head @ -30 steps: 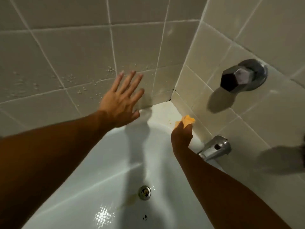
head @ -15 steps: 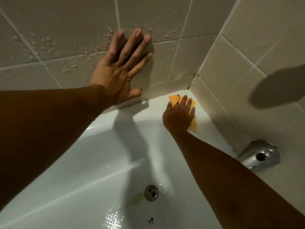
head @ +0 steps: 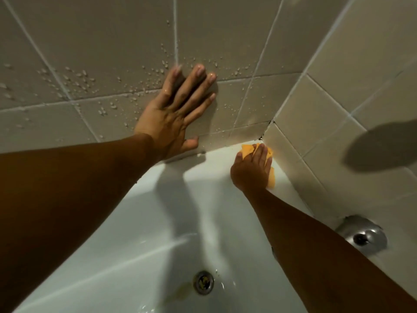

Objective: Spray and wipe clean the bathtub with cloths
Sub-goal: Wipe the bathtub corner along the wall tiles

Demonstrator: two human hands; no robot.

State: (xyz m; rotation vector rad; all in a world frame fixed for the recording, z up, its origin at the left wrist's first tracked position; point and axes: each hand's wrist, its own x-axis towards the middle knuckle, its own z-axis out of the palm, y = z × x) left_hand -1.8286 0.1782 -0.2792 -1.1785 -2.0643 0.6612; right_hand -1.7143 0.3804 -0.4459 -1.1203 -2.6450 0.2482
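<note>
The white bathtub point(head: 144, 224) fills the lower half of the head view. My right hand point(head: 250, 170) lies over an orange cloth point(head: 271, 180) and presses it with extended fingers onto the tub's rim, in the far corner where the two tiled walls meet. Most of the cloth is hidden under that hand. My left hand point(head: 171, 118) rests flat on the wet tiled wall point(head: 108, 46) above the rim, fingers spread, holding nothing.
A metal drain point(head: 203, 282) sits in the tub floor, with a brownish stain beside it. A chrome spout point(head: 362, 236) sticks out of the right tiled wall point(head: 352, 91) near my right forearm. Water drops cover the left wall.
The view tilted down and nearer to the corner. My left hand came to rest flat on the wall. My right hand pushed the cloth up the rim into the corner.
</note>
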